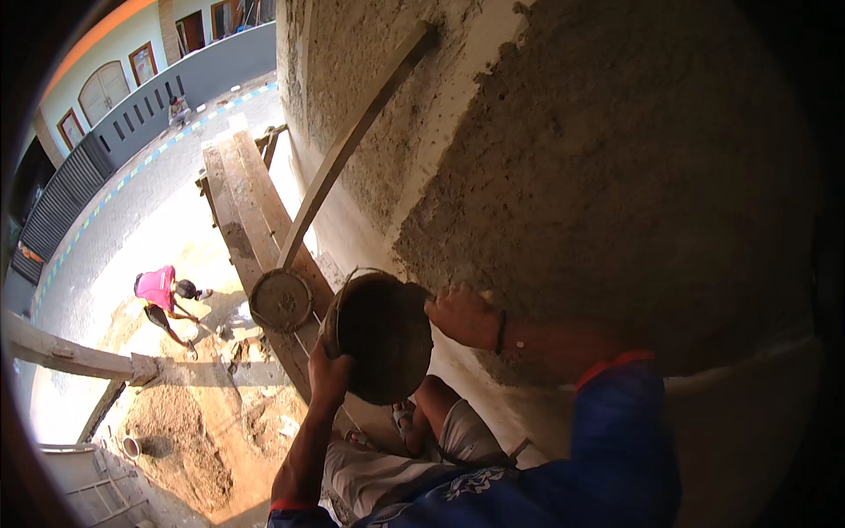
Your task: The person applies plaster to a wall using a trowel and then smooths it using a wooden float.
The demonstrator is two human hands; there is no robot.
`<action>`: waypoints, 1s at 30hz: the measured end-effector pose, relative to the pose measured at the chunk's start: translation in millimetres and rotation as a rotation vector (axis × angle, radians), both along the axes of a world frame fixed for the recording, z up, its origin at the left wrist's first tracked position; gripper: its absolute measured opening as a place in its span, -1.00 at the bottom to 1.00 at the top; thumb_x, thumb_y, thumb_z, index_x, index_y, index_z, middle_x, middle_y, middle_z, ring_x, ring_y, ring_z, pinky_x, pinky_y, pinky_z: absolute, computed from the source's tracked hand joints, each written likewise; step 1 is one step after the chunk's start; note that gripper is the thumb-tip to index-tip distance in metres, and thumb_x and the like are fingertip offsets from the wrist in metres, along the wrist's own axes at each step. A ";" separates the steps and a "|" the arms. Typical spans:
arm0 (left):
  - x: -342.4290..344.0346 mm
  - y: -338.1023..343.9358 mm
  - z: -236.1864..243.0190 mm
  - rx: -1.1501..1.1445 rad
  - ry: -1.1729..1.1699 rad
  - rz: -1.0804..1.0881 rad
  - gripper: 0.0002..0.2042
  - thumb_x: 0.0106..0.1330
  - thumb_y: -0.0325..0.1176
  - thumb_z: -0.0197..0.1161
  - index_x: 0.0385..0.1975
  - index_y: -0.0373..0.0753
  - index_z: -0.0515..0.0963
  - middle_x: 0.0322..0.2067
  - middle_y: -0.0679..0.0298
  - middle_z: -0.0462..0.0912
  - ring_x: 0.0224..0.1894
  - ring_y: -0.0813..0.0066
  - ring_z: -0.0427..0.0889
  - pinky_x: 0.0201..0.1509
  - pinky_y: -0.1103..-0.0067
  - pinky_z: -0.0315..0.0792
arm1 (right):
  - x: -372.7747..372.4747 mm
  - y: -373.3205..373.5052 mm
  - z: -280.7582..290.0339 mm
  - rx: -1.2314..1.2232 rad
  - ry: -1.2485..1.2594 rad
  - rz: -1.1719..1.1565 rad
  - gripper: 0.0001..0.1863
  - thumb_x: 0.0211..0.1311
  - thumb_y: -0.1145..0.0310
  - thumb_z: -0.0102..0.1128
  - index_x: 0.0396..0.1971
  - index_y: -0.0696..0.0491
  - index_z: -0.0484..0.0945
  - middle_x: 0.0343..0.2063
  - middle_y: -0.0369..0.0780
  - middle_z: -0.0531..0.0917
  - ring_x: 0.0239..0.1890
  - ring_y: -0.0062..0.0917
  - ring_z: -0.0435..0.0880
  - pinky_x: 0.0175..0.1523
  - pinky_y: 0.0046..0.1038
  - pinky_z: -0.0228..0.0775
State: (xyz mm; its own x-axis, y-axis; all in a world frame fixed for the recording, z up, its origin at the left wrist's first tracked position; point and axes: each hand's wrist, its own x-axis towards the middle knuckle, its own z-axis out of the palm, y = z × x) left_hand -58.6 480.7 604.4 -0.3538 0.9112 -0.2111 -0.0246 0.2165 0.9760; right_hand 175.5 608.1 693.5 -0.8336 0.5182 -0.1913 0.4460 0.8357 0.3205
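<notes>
I hold a dark, mortar-stained bucket tilted with its open mouth showing and a wire handle along its side. My left hand is closed on its left side, and my right hand is closed at its upper right rim, near the rough plastered wall. Beyond the bucket, a round container full of grey mortar sits on the wooden plank scaffold where my feet are. A long straight batten leans diagonally from the planks against the wall.
Below, a person in pink bends with a long-handled tool near a sand pile and a small bucket. A timber beam crosses at left. Another person is by a grey fence across the paved street.
</notes>
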 end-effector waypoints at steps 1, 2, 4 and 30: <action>4.6 2.6 29.5 0.019 0.026 -0.032 -0.50 -0.13 -0.47 0.11 -0.06 -0.40 0.47 -0.28 0.00 0.65 -0.20 0.22 0.64 -0.07 0.40 0.47 | -0.1 -2.9 13.5 0.076 -0.013 0.017 -0.90 0.04 0.33 0.10 -0.49 0.02 0.54 -0.58 -0.16 0.61 -0.49 -0.43 0.64 -0.45 -0.36 0.35; 2.4 1.2 50.9 0.029 0.053 -0.005 -0.50 -0.12 -0.45 0.12 -0.05 -0.40 0.47 -0.31 -0.02 0.64 -0.22 0.19 0.64 -0.08 0.39 0.46 | -7.6 -0.5 28.8 0.179 -0.001 0.077 -0.91 0.03 0.33 0.12 -0.50 0.00 0.54 -0.58 -0.19 0.61 -0.49 -0.47 0.64 -0.46 -0.39 0.33; 2.3 -0.3 99.0 -0.102 0.105 0.007 -0.50 -0.13 -0.43 0.13 -0.05 -0.38 0.46 -0.31 -0.06 0.63 -0.21 0.07 0.64 -0.09 0.35 0.45 | -10.9 -2.9 53.5 0.077 -0.004 0.069 -0.90 0.01 0.34 0.12 -0.47 0.01 0.55 -0.58 -0.18 0.62 -0.48 -0.43 0.66 -0.47 -0.34 0.38; -7.7 -18.8 264.7 0.008 -0.088 -0.021 -0.45 -0.12 -0.57 0.08 0.03 -0.42 0.40 -0.20 0.12 0.60 -0.19 0.41 0.59 -0.08 0.55 0.48 | 34.8 -67.4 180.4 -0.612 0.487 -0.410 -0.57 0.15 0.15 0.18 -0.05 0.08 0.46 -0.38 -0.05 0.64 -0.27 -0.16 0.64 -0.19 -0.21 0.49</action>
State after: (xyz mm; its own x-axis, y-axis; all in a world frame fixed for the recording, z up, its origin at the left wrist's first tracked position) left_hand -66.3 462.0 869.2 -0.3147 0.9202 -0.2327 -0.1056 0.2097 0.9720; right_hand 210.3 540.6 873.8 -0.6658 0.7174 -0.2050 0.7186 0.5427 -0.4348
